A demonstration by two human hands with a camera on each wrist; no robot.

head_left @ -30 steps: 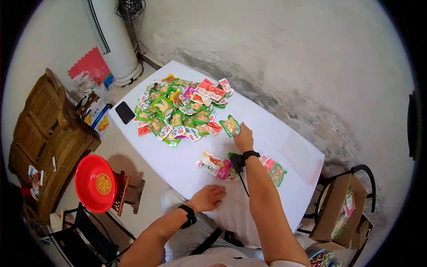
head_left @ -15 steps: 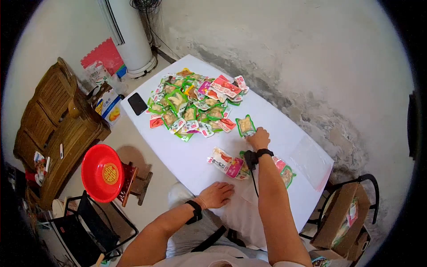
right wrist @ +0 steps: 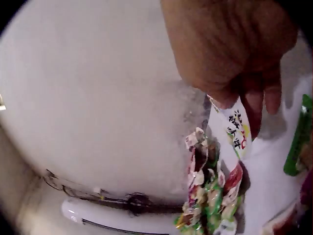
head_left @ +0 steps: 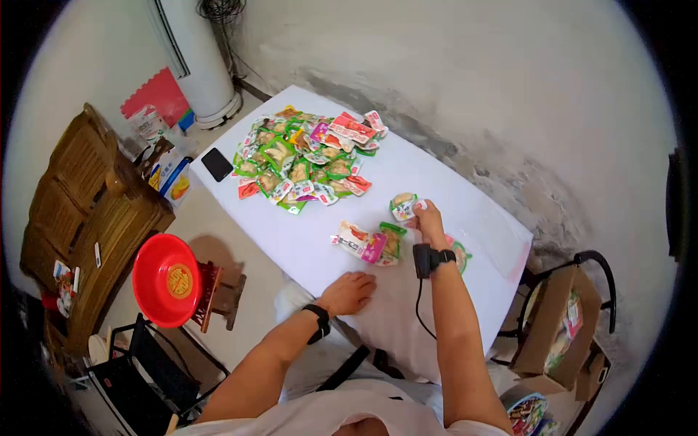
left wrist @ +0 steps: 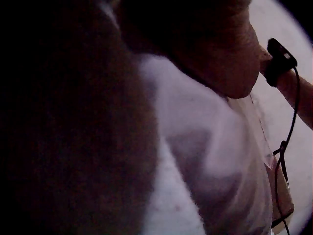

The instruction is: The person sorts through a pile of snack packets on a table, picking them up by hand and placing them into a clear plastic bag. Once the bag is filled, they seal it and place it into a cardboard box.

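In the head view, my right hand [head_left: 430,220] pinches the white end of a small green-edged snack packet [head_left: 401,206] with pale pieces inside. From the right wrist view, dark printed characters show on the white part of that packet [right wrist: 235,129], below the thumb and fingers. My left hand [head_left: 348,293] rests at the table's near edge, its fingers extended and holding nothing. Between the hands lie a white and purple packet [head_left: 356,240] and a green-edged packet [head_left: 391,242]. Another packet [head_left: 461,256] is partly hidden behind the right wrist.
A large heap of snack packets [head_left: 302,163] covers the far left of the white table [head_left: 291,240], beside a black phone [head_left: 217,165]. Clear plastic film [head_left: 502,243] lies at the right end. A red basin [head_left: 167,280] stands left; a cardboard box [head_left: 556,334] stands right.
My right hand has drawn the packet away from the heap, toward the right, and turned it so its white printed part shows. The left hand stays at the table edge. The head view has shifted slightly.
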